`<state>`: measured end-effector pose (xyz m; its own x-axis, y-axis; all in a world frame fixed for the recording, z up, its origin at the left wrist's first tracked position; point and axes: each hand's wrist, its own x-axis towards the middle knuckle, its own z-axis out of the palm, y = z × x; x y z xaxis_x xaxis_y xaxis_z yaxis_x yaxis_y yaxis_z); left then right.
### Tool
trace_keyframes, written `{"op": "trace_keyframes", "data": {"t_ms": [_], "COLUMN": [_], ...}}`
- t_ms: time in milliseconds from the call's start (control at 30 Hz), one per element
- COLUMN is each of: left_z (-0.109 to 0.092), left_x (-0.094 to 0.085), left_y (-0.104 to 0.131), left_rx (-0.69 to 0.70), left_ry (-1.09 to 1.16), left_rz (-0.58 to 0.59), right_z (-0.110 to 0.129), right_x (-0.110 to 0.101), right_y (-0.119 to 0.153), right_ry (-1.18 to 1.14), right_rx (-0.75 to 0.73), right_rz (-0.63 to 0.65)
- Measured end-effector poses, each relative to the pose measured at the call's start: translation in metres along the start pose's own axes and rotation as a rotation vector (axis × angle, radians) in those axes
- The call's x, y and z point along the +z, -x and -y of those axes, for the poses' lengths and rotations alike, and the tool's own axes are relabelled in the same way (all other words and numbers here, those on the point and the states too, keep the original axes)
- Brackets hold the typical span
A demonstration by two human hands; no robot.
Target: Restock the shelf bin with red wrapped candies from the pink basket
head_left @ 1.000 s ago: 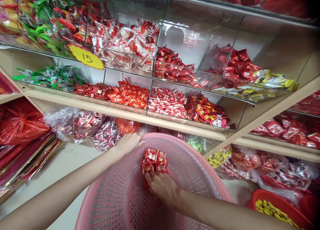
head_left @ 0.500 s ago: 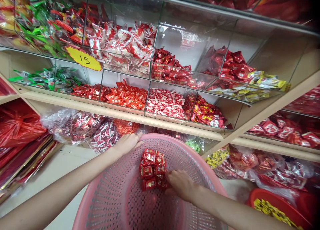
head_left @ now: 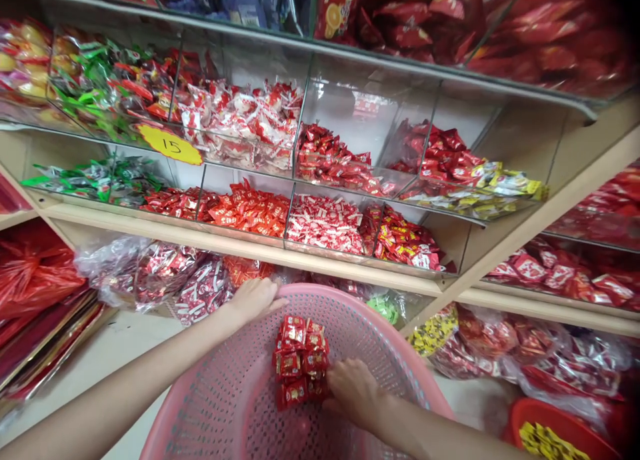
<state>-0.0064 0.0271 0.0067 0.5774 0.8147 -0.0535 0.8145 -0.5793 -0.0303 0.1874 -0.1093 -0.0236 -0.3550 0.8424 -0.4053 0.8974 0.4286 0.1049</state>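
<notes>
A large pink plastic basket (head_left: 413, 353) with perforated walls stands before me. My left hand (head_left: 256, 300) is closed over its far rim, on the left side. Inside the basket, my right hand (head_left: 354, 392) has its fingers curled against the right side of a stacked block of red-wrapped candy packets (head_left: 301, 363). Gold print shows on the small wrappers, which sit in rows. The tips of my right fingers are partly hidden beside the packets. Below the block, the perforated bottom of the basket is visible.
Behind the basket rises a wooden shelf (head_left: 320, 268) with clear bins of wrapped candies and a yellow "15" tag (head_left: 170, 145). Bagged candies (head_left: 167, 273) lie beneath it. A red tub (head_left: 530, 413) with yellow packets stands at right; red bags (head_left: 35, 273) are at left.
The view has tilted upward, so shelves, basket and hands sit lower in the picture and more of the upper shelf shows. Both hands keep nearly the same places on the basket and packets.
</notes>
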Motion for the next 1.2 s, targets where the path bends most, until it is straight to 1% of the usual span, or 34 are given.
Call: {"op": "trace_keyframes", "data": {"t_ms": [67, 100, 167, 200, 267, 367, 433, 500, 533, 567, 633, 700, 767, 833, 933, 1000, 1100, 1167, 1200], "left_z": [-0.005, -0.008, -0.017, -0.021, -0.029, -0.035, -0.034, -0.031, -0.029, -0.028, -0.026, -0.025, -0.025, -0.025, -0.025, -0.024, -0.024, -0.024, -0.024], "left_x": [-0.001, -0.002, -0.002, -0.001, 0.001, 0.006, 0.009, 0.012, 0.013, 0.015, 0.017, 0.018, 0.019, 0.019, 0.017, 0.016, 0.015, 0.015, 0.015], "left_y": [-0.009, -0.015, -0.028, -0.034, -0.046, -0.056, -0.058, -0.056, -0.055, -0.054, -0.052, -0.052, -0.053, -0.053, -0.053, -0.053, -0.053, -0.053, -0.053], "left_rx": [0.005, 0.017, 0.054, 0.074, 0.105, 0.129, 0.127, 0.117, 0.112, 0.105, 0.093, 0.088, 0.09, 0.095, 0.098, 0.096, 0.089, 0.088, 0.088], "left_ry": [0.012, 0.02, 0.037, 0.047, 0.066, 0.09, 0.103, 0.113, 0.117, 0.119, 0.12, 0.119, 0.119, 0.121, 0.128, 0.133, 0.137, 0.139, 0.139], "left_rz": [-0.027, -0.038, -0.052, -0.055, -0.058, -0.073, -0.09, -0.102, -0.105, -0.108, -0.111, -0.111, -0.108, -0.103, -0.094, -0.089, -0.084, -0.081, -0.079], "right_z": [-0.002, -0.004, -0.012, -0.018, -0.033, -0.06, -0.08, -0.1, -0.11, -0.119, -0.134, -0.143, -0.148, -0.148, -0.146, -0.146, -0.148, -0.15, -0.151], "right_x": [-0.01, -0.018, -0.042, -0.058, -0.095, -0.162, -0.207, -0.247, -0.264, -0.279, -0.3, -0.312, -0.318, -0.32, -0.324, -0.327, -0.33, -0.331, -0.331], "right_y": [0.001, 0.001, 0.002, 0.002, 0.005, 0.011, 0.014, 0.013, 0.01, 0.006, -0.007, -0.022, -0.035, -0.043, -0.047, -0.049, -0.055, -0.06, -0.062], "right_ry": [0.001, -0.003, -0.014, -0.018, -0.016, -0.004, -0.002, -0.046, -0.089, -0.136, -0.222, -0.279, -0.319, -0.382, -0.524, -0.624, -0.713, -0.74, -0.753], "right_rx": [0.013, 0.018, 0.023, 0.022, 0.032, 0.103, 0.152, 0.178, 0.196, 0.226, 0.308, 0.376, 0.42, 0.493, 0.601, 0.611, 0.573, 0.531, 0.492], "right_rz": [0.002, 0.0, -0.029, -0.074, -0.218, -0.51, -0.702, -0.877, -0.941, -0.975, -0.956, -0.869, -0.764, -0.631, -0.443, -0.366, -0.338, -0.381, -0.427]}}
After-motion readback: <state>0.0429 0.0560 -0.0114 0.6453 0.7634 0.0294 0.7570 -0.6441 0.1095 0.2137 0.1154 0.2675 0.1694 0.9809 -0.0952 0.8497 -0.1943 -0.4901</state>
